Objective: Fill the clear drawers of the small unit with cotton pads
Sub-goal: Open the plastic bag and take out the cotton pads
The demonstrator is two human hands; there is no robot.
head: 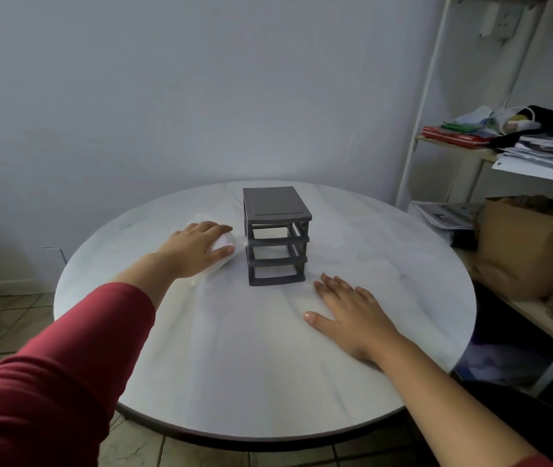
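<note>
White cotton pads (224, 243) in clear wrap are clasped by the left hand (197, 249), fingers curled round them, just left of the grey drawer unit (275, 234). The right hand (352, 315) lies flat, fingers straight, on the table (234, 365) before the unit.

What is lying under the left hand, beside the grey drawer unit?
A white pack of cotton pads in clear wrap, gripped by the left hand. The hand covers most of it, so its length is hidden.
</note>
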